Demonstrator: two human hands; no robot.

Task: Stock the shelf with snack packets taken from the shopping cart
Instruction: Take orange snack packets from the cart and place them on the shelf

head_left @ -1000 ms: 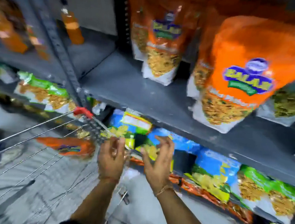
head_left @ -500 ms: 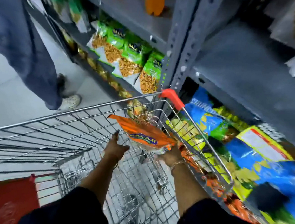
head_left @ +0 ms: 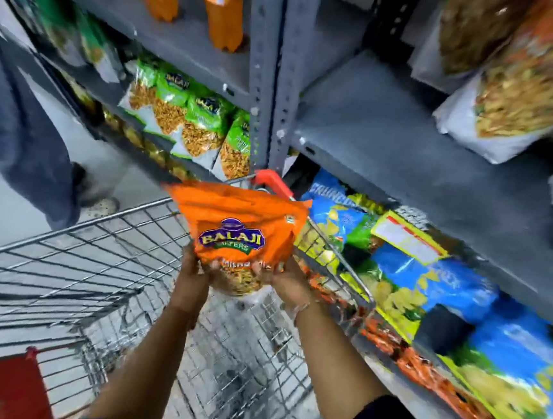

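Note:
An orange snack packet (head_left: 236,229) with a purple Balaji logo is held upright above the wire shopping cart (head_left: 103,261). My left hand (head_left: 192,277) grips its lower left corner and my right hand (head_left: 284,280) grips its lower right corner. The grey metal shelf (head_left: 391,142) lies to the upper right, with bare board at its front. Orange packets (head_left: 527,84) of the same kind stand at its back right. The cart basket below my arms looks bare of packets where I can see it.
A grey shelf upright (head_left: 273,75) rises just behind the cart's red corner (head_left: 271,180). Green packets (head_left: 189,118) and orange bottles (head_left: 222,7) fill the left bay; blue and yellow packets (head_left: 429,279) fill the lower right shelf. A person's leg and shoe (head_left: 33,141) stand at left.
Both hands reached into the cart, took hold of the orange packet and have lifted it upright above the cart. My view swung from the shelf down to the cart.

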